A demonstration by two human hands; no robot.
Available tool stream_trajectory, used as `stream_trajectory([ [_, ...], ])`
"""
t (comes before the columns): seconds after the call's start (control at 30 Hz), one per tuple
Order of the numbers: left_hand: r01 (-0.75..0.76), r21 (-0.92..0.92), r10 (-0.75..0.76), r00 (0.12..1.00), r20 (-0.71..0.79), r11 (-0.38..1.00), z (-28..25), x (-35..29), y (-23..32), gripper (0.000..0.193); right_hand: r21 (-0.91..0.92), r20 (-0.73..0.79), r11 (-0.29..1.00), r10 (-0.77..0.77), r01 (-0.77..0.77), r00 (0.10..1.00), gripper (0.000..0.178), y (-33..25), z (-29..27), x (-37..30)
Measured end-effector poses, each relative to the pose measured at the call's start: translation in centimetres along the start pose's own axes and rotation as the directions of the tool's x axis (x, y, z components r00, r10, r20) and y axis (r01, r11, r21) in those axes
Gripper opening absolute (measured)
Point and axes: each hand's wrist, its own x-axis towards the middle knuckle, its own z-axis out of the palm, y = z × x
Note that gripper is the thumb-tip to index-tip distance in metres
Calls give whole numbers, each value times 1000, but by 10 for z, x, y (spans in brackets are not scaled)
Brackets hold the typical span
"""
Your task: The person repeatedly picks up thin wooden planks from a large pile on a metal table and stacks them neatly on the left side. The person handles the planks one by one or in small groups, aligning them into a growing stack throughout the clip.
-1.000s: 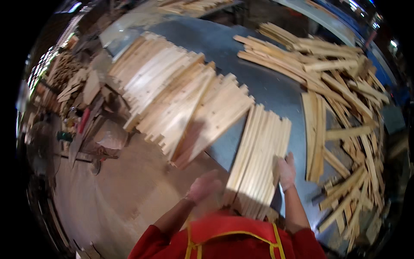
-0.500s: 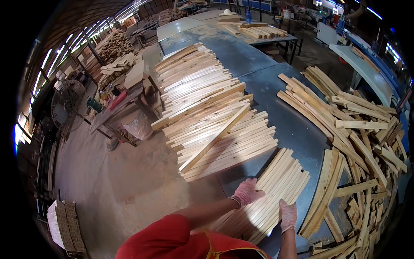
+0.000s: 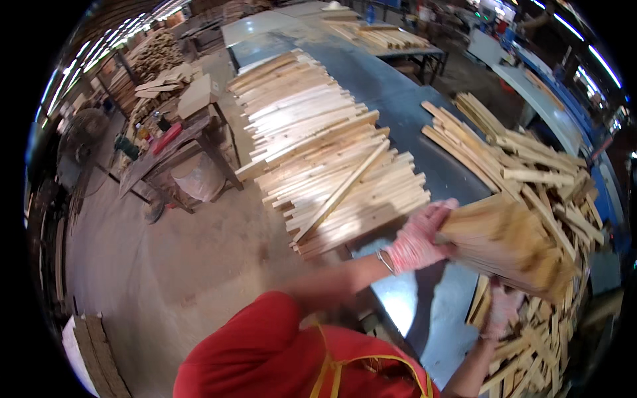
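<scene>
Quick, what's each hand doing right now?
Left hand: closed on the left end of the wood bundle.
Right hand: apparently holding the bundle's near edge too; fingers blurred.

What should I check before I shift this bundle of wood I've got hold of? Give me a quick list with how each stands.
1. Left hand on the bundle of wood: ok, it grips the left end.
2. Right hand holding firmly: cannot tell; it is at the bundle's near edge, but blur hides the grip.
3. Pieces in the bundle lined up: cannot tell, too blurred.
4. Laid-out strips free of stray pieces: not ok, a loose strip lies slantwise across them.
5. Wood pile on the right tidy: not ok, its pieces cross at all angles.
</scene>
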Motion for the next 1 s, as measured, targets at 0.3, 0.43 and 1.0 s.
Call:
stream_trajectory([
  [0.3, 101, 184, -164, 914, 372, 978, -42, -124, -167, 45, 372, 191, 805, 420, -462, 887, 59, 116, 67, -125],
  [0.43, -421, 692, -102, 809, 579, 586, -62, -102, -155, 37, -684, 191, 695, 462, -220, 866, 60, 165, 83, -133],
  [1.0, 966, -248, -882, 181, 435, 76, -114, -330, -115, 33, -83, 355, 789, 595, -609, 721, 105, 142, 104, -112],
])
